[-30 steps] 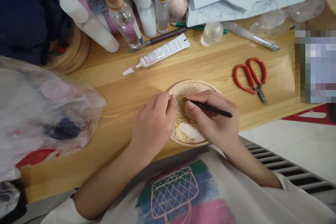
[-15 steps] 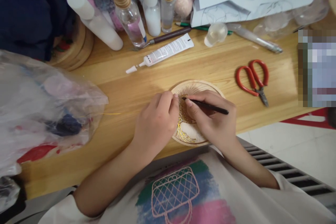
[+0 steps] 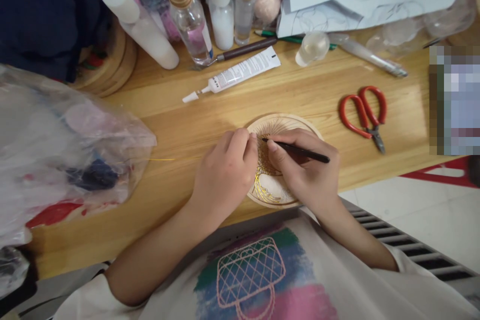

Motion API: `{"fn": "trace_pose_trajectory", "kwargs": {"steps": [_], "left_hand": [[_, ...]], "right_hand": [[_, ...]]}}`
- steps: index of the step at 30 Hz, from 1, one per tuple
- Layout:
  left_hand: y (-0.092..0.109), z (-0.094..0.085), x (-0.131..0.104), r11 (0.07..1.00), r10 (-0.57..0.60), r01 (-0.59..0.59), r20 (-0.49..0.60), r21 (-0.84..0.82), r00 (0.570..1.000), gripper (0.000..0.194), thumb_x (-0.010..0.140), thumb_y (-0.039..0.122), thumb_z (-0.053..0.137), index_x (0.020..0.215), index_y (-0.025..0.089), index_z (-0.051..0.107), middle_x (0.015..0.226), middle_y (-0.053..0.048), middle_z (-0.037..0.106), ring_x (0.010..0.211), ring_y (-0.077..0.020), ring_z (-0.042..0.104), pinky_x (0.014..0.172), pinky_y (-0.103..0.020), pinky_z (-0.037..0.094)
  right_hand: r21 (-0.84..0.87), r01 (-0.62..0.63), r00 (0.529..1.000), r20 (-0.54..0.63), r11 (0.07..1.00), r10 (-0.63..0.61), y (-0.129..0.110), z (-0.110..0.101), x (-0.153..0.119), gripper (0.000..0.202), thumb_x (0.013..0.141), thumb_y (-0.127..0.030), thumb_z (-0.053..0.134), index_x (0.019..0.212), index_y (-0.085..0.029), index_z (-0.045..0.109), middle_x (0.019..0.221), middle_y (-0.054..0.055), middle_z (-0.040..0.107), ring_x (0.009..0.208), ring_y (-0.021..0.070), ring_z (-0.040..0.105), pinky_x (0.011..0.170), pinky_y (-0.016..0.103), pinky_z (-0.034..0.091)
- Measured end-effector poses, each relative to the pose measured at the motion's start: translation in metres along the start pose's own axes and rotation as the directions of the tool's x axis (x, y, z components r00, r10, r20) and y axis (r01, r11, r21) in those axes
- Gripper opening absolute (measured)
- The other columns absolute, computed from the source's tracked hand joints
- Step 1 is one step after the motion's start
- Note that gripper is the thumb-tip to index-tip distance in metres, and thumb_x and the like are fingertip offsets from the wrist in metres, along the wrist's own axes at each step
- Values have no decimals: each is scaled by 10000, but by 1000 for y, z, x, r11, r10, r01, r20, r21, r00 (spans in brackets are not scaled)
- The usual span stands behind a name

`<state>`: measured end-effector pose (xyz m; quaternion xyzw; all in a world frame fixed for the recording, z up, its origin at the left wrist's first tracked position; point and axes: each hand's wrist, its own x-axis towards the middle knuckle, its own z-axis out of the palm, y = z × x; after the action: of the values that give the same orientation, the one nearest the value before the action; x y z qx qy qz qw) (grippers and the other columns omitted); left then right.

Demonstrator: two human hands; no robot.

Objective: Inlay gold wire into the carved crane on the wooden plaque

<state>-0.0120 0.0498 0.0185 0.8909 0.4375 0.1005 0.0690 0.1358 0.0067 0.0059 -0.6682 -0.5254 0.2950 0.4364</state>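
Observation:
A round pale wooden disc [image 3: 305, 121] with fine line patterns lies near the table's front edge. Gold wire curls [image 3: 262, 191] mark its lower part. Over the disc's left side is my left hand [image 3: 227, 172], fingers bent and closed, thumb and fingertip close to the pattern. A thin gold wire [image 3: 161, 159] runs from the left toward this hand; the pinched stretch is hidden. My right hand [image 3: 313, 170] rests on the disc's right side, gripping a slim black pointed tool [image 3: 305, 152] like a pen. Its tip meets the pattern just beside my left fingertips.
Red-handled cutting pliers [image 3: 369, 112] lie to the right. Behind the disc are a white glue tube [image 3: 245, 70], a small clear cup [image 3: 313, 49], bottles [image 3: 191, 27] and drawn sheets [image 3: 337, 15]. A clear plastic bag [image 3: 123, 130] covers the left side.
The view has shifted slightly. Both hands stay in place on the disc, and the black tool's tip has moved by very little, if at all.

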Motion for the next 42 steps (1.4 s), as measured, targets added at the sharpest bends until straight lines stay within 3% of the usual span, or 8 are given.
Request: {"fn": "trace_pose_trajectory", "kwargs": {"steps": [9, 23, 31, 42], "left_hand": [[0, 1, -2, 979, -84, 81, -9, -187, 996, 199, 991, 149, 456, 962, 145, 653, 835, -56, 679, 753, -167, 653, 593, -248, 428], [2, 2, -1, 992, -92, 88, -42, -86, 995, 200, 997, 183, 449, 962, 174, 646, 842, -37, 711, 716, -149, 654, 548, -235, 431], [1, 3, -2, 973, -146, 142, -10, -183, 989, 181, 999, 197, 449, 973, 173, 627, 848, -39, 696, 724, -148, 651, 560, -234, 429], [1, 3, -2, 974, -154, 151, -2, -169, 988, 198, 997, 201, 452, 979, 174, 646, 855, -46, 696, 747, -154, 654, 574, -236, 448]], "right_hand": [[-7, 3, 1000, -1, 1000, -3, 2, 0, -1, 72, 863, -200, 662, 865, -232, 727, 817, -3, 739, 745, 137, 672, 681, 288, 544], [0, 30, 999, -24, 1000, -30, 3, 2, 0, 83, 850, -179, 669, 860, -240, 724, 806, -9, 742, 747, 140, 680, 698, 294, 554], [-26, 35, 999, -29, 999, -35, 2, 1, -1, 70, 852, -185, 668, 857, -229, 722, 803, -7, 742, 737, 139, 679, 694, 297, 549], [-17, 39, 999, -32, 999, -39, 3, 2, -2, 70, 849, -189, 672, 855, -239, 720, 796, -10, 739, 728, 145, 674, 687, 308, 550]]}}
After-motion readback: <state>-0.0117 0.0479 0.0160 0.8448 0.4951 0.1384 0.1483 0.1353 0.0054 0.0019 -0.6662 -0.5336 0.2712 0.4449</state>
